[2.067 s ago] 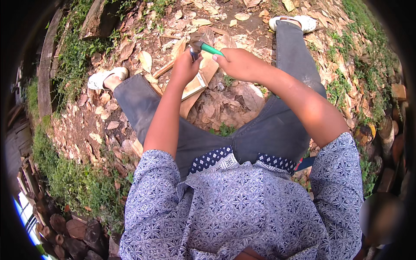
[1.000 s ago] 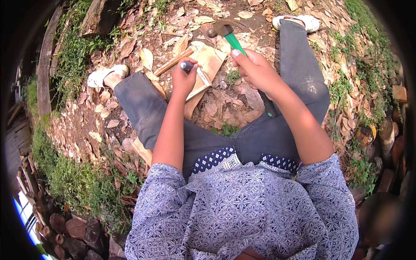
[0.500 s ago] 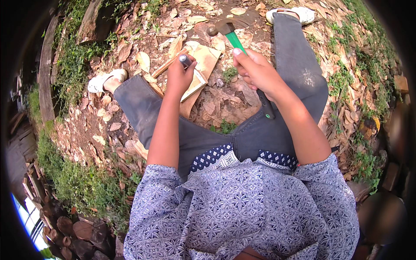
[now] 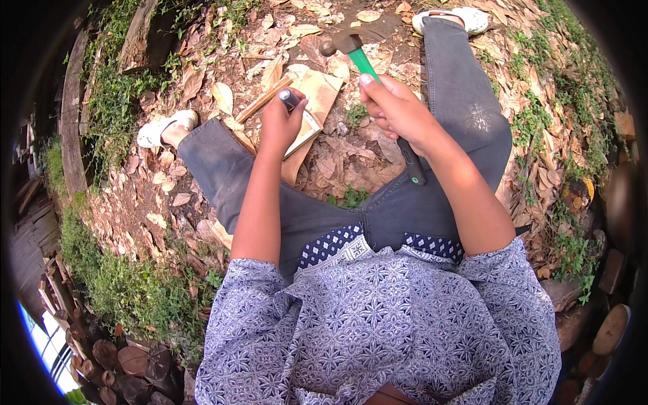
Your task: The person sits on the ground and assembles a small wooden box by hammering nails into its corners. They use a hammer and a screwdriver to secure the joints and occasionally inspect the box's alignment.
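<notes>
Board (image 4: 324, 93) on the ground (image 4: 347, 162) between left leg (image 4: 219, 165) and right leg (image 4: 466, 101); small wooden piece (image 4: 304, 140) on the board, wooden strip (image 4: 260, 101) along its left side. Left hand (image 4: 278, 121), around a handled tool (image 4: 289, 98), over the board's left part; right hand (image 4: 398, 111), around a hammer (image 4: 364, 62), to the board's right. Long timber (image 4: 71, 125) at far left; log pile (image 4: 131, 361) behind, on the person's left.

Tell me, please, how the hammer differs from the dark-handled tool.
The hammer has a bright green neck; the dark-handled tool shows dark grey with a paler end. The hammer slants in the right hand, head away from the body; the dark-handled tool points its paler end toward the camera from the left hand, lower part hidden. Both are held one-handed.
</notes>
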A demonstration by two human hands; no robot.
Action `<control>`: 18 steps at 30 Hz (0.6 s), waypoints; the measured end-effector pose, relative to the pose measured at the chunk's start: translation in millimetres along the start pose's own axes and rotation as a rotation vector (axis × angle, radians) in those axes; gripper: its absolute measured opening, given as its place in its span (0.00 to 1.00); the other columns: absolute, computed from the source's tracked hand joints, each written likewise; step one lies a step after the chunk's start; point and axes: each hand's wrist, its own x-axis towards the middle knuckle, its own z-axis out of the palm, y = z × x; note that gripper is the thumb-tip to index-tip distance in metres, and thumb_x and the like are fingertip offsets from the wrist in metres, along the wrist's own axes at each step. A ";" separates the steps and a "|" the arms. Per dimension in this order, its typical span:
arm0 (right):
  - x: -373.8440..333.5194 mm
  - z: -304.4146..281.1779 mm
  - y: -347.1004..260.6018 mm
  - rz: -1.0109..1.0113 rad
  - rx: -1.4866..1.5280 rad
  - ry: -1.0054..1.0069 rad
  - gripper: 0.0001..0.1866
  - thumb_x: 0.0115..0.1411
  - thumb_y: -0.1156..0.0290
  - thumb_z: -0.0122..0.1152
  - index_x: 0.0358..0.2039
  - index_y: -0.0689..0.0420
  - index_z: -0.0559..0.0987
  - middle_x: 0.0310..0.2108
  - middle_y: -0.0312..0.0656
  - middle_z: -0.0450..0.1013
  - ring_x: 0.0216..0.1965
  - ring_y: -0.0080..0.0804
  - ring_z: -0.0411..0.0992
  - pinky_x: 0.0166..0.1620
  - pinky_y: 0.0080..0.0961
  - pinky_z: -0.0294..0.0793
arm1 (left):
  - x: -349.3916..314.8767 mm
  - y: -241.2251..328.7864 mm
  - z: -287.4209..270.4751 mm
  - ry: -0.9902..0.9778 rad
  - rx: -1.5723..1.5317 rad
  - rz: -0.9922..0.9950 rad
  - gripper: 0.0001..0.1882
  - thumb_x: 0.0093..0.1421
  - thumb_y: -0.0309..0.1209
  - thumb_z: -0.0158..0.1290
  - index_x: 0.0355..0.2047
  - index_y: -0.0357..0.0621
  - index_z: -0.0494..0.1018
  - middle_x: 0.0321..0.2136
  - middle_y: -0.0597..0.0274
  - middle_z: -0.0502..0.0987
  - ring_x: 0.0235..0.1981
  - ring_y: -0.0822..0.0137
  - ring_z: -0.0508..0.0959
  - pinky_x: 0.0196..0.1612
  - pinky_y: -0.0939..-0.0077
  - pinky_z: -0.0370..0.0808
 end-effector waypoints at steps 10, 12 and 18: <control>-3.5 6.2 -14.7 -0.168 -0.173 -0.006 0.23 0.74 0.48 0.48 0.35 0.57 0.74 0.22 0.27 0.62 0.20 0.15 0.59 0.23 0.21 0.60 | -8.3 -0.2 16.3 -0.017 0.029 0.102 0.05 0.62 0.26 0.60 0.37 0.41 0.76 0.30 0.52 0.81 0.28 0.56 0.81 0.34 0.65 0.76; -9.3 15.2 -30.1 -0.347 -0.276 -0.037 0.24 0.74 0.49 0.50 0.33 0.58 0.76 0.22 0.28 0.64 0.23 0.17 0.62 0.26 0.22 0.63 | -9.6 1.0 18.0 -0.019 0.098 0.113 0.06 0.62 0.25 0.60 0.38 0.41 0.75 0.31 0.50 0.81 0.30 0.50 0.82 0.35 0.61 0.76; -23.7 29.8 -59.3 -0.445 -0.196 -0.107 0.22 0.74 0.53 0.51 0.34 0.60 0.77 0.23 0.29 0.65 0.27 0.17 0.63 0.31 0.25 0.65 | -6.3 15.0 4.8 0.032 0.146 0.090 0.07 0.62 0.26 0.61 0.37 0.39 0.75 0.29 0.51 0.80 0.29 0.53 0.80 0.34 0.63 0.75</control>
